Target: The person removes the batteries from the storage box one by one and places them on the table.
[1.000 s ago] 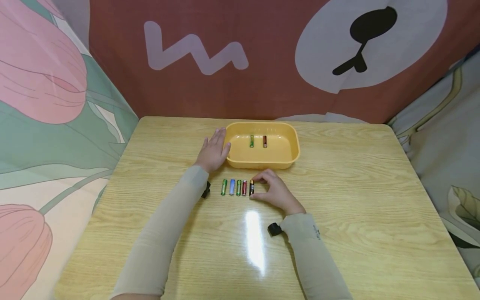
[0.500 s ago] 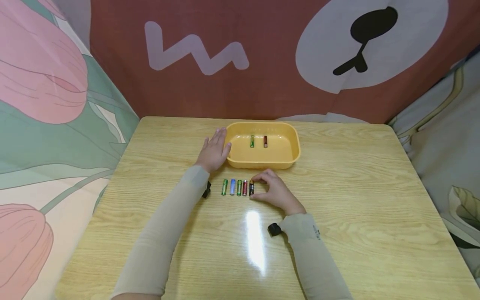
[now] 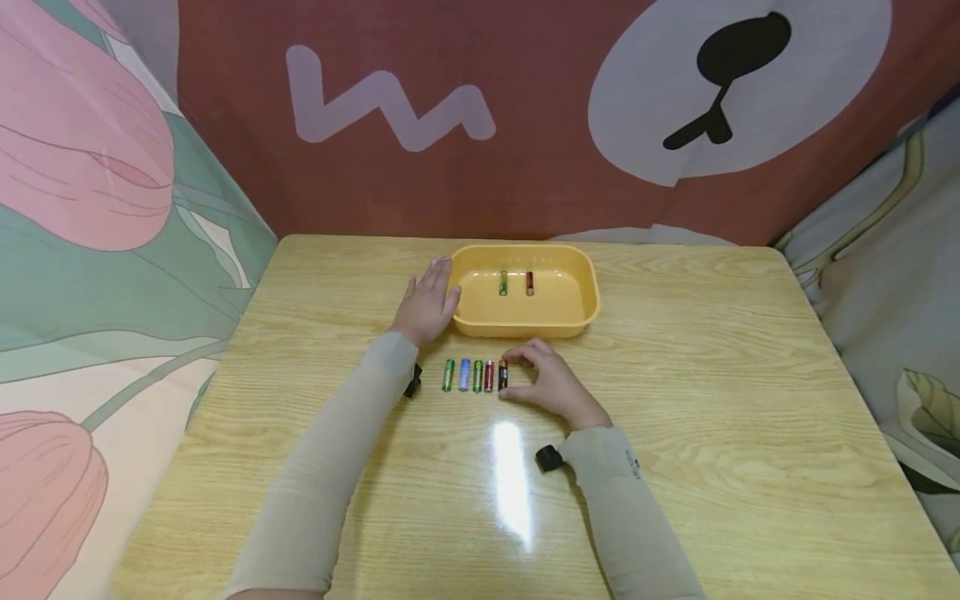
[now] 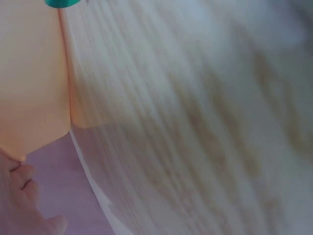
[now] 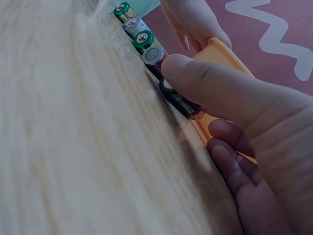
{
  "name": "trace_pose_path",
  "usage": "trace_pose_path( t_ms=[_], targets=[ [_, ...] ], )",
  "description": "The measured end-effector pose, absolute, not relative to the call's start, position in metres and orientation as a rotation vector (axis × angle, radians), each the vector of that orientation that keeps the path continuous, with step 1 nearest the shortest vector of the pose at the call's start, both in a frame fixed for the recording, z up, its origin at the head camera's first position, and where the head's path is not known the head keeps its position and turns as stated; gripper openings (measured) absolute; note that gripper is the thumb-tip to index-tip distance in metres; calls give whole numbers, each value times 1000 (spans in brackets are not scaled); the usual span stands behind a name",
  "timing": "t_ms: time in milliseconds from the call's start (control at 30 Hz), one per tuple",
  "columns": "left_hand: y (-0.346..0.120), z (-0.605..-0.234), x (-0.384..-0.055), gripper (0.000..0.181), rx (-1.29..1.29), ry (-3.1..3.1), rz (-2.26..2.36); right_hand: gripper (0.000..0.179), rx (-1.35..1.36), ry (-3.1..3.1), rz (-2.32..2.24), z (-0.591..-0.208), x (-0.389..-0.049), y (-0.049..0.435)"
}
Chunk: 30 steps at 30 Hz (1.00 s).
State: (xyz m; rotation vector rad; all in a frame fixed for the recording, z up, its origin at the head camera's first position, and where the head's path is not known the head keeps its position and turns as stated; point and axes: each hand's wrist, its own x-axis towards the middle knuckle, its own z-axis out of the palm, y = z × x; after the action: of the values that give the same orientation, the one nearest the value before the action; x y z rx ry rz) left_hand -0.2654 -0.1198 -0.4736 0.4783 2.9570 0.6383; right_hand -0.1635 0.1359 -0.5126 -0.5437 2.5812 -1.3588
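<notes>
Seen from above, a person's right hand (image 3: 553, 385) pinches a black battery (image 3: 503, 377) with a copper-coloured end, thumb at its 6 o'clock tip, index finger at 12. Holding it by the ends probably spares its close neighbours a knock. It is at the 3 o'clock end of a row on a wood-grain table (image 3: 712, 400); whether it touches the surface, I cannot tell. The left hand (image 3: 424, 307) is flat and straight-fingered, grasping nothing, against the 9 o'clock wall of a yellow plastic tray (image 3: 525, 329), seemingly to steady it.

From 9 towards 3 o'clock, the row continues as a green battery (image 3: 448, 376), blue battery (image 3: 465, 375), second green battery (image 3: 477, 377) and red battery (image 3: 489, 376). The red one is just beside the pinched one, leaving little finger room there. The tray stands at 1 o'clock from the row, its near wall between the row and a lime-green battery (image 3: 503, 283) and dark red battery (image 3: 530, 283) inside
</notes>
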Motion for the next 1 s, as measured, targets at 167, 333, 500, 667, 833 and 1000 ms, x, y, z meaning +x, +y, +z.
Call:
trace_pose_path(
  t_ms=[167,333,500,667,833,1000],
  targets=[
    [-121,-473,-265,67,474,2954,642,60,-550,2572,-1388,-513,-164,136],
    [-121,-474,-265,66,475,2960,637,46,-488,2530,-1516,-516,-164,137],
    [-121,-474,-264,66,483,2961,641,28,-451,2478,-1675,-513,-162,137],
    [-122,-475,-266,67,499,2970,648,18,-475,2504,-1746,-502,-160,136],
    [-121,-476,-266,66,492,2969,655,20,-479,2472,-1828,-490,-163,136],
    [-120,-475,-266,65,485,2970,644,19,-468,2364,-1972,-469,-171,135]
  ],
)
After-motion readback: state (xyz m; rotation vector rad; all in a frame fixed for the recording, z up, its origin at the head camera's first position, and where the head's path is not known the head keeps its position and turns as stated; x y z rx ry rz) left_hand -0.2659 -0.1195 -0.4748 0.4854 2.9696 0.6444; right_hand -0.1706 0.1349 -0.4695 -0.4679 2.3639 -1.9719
